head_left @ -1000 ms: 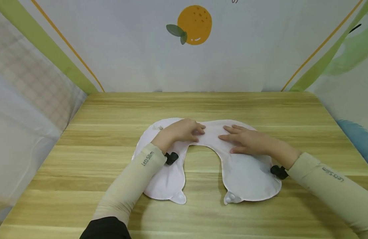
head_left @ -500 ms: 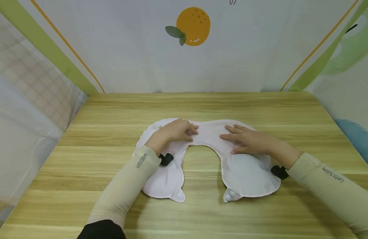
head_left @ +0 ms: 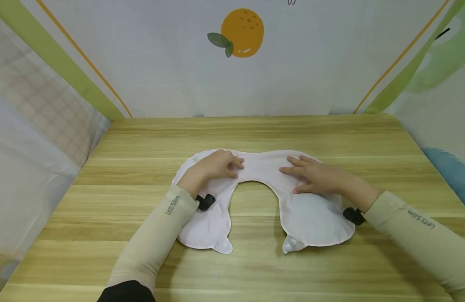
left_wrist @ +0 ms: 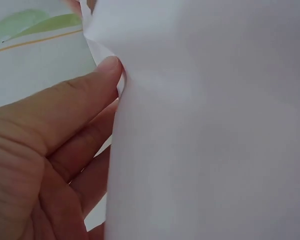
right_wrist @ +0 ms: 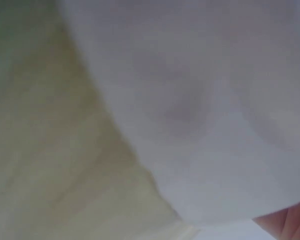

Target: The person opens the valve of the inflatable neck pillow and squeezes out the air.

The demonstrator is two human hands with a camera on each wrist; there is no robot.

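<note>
A pale pinkish-white, U-shaped neck pillow (head_left: 262, 163) lies nearly flat on the wooden table, its two ends toward me. Each end carries a small tab, the right tab (head_left: 292, 245) showing snap studs. On the left side of the pillow's upper band rests my left hand (head_left: 219, 165), fingers loosely bent. In the left wrist view its thumb (left_wrist: 90, 85) touches the white fabric and the other fingers are partly hidden behind it. My right hand (head_left: 317, 176) lies on the right arm of the pillow, fingers spread. Only a sliver of that hand shows in the blurred right wrist view.
The table (head_left: 104, 201) ends at a white cloth wall (head_left: 300, 75) printed with an orange. Cloth panels close off the left and right sides. Both forearms wear beige sleeves, with small black wrist cameras (head_left: 206, 202) close over the pillow.
My left hand has slid a little to the left along the upper band, away from the middle. My right hand stays nearly still on the pillow. The view has shifted slightly.
</note>
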